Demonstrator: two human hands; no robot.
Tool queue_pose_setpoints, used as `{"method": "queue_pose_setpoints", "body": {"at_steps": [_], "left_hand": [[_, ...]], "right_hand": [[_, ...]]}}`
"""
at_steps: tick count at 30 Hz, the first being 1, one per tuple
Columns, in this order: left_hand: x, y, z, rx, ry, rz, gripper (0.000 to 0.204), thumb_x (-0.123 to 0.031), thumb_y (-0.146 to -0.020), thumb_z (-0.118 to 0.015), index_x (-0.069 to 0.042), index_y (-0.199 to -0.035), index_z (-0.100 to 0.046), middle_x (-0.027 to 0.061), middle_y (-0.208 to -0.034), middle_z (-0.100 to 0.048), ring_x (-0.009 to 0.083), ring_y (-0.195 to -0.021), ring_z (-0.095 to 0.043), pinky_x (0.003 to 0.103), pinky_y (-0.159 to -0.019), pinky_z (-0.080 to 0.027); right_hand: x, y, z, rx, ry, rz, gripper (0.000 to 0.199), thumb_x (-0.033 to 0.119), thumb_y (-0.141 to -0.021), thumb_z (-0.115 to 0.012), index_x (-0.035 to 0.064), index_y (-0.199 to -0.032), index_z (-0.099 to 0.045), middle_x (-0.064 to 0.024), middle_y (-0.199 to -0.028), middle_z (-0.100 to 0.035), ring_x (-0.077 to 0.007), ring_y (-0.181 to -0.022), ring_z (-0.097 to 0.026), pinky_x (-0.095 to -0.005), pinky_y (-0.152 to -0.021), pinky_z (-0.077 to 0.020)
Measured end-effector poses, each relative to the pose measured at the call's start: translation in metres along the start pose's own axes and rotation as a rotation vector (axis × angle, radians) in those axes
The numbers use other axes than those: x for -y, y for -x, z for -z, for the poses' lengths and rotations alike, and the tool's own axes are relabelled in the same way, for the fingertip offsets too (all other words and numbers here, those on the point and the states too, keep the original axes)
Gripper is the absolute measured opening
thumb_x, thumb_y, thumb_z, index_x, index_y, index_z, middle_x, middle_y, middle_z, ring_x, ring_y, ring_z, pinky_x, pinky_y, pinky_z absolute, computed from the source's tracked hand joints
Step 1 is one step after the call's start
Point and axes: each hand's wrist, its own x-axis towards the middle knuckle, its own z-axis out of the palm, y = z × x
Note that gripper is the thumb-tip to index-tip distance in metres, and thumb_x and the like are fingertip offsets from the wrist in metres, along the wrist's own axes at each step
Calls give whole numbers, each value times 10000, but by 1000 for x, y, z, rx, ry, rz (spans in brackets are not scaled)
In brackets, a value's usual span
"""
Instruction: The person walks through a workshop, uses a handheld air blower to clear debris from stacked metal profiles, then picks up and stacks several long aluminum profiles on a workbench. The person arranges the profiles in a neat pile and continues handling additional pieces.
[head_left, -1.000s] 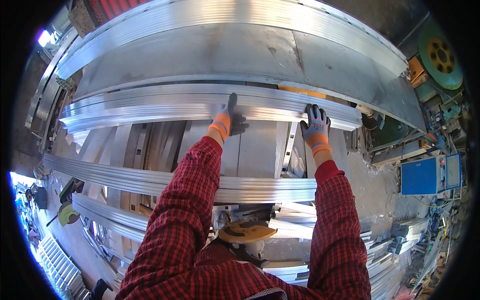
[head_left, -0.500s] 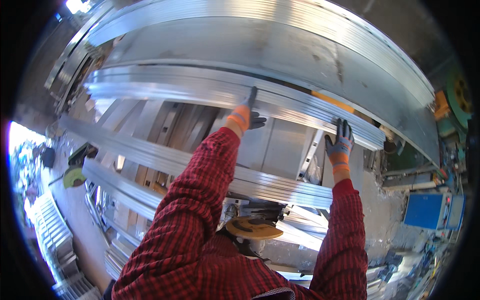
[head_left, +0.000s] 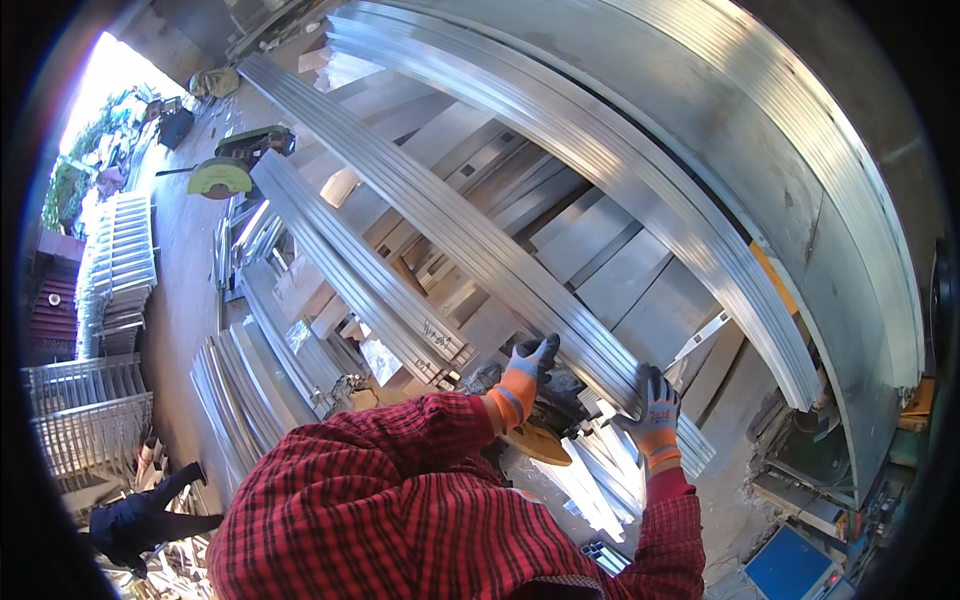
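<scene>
Now the left hand (head_left: 532, 362) and right hand (head_left: 655, 415) have left the far bundle (head_left: 640, 180) for the middle bundle (head_left: 470, 240), handled instead; whether either grips, one cannot tell.

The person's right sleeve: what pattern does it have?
The right sleeve is red-and-black check, seen best in the head view.

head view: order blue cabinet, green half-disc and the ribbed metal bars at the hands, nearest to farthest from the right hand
1. Ribbed metal bars: near end right at the right hand.
2. Blue cabinet: lower right.
3. Green half-disc: far off, upper left.
</scene>
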Motion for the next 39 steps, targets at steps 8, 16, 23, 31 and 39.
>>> {"method": "queue_pose_setpoints", "body": {"at_steps": [8, 16, 23, 31, 39], "left_hand": [[23, -60, 24, -311, 340, -81, 928, -744, -793, -565, -66, -1410, -416, 160, -1340, -501, 296, -1211, -479, 380, -1036, -354], [42, -158, 63, -94, 477, -351, 848, -736, -906, -283, -111, -1475, -355, 93, -1497, -407, 308, -1374, -366, 384, -1141, -251], [5, -132, 19, 243, 932, -128, 784, -724, -863, -358, -151, -1384, -479, 93, -1393, -513, 349, -1278, -449, 513, -1092, -326], [2, -130, 28, 727, 976, -283, 446, -422, -975, -393, -114, -1247, -568, 96, -1233, -614, 309, -1141, -557, 477, -1012, -426], [-4, -115, 23, 635, 930, -235, 407, -369, -972, -427, -92, -1233, -573, 108, -1203, -622, 307, -1127, -567, 471, -1007, -433]], "right_hand": [[-8, -12, -19, 9, 85, -33, 1206, 511, -596, -829, 129, -1533, -172, -181, -1383, -444, -367, -1264, -427, -553, -1024, -319], [-1, -16, -17, -48, 77, 38, 1201, 485, -581, -841, 89, -1520, -205, -190, -1347, -468, -365, -1237, -441, -509, -1041, -319], [-8, -2, -1, -30, 59, -26, 1163, 450, -600, -844, 131, -1525, -216, -171, -1356, -460, -364, -1210, -440, -496, -1035, -317], [-8, 31, 41, -118, 107, 123, 1060, 612, -639, -744, 97, -1473, -340, -202, -1436, -391, -380, -1300, -377, -523, -1090, -265], [-31, 89, 52, -139, 266, 51, 1084, 666, -628, -698, 66, -1462, -352, -223, -1420, -372, -409, -1267, -369, -540, -1066, -257]]}}
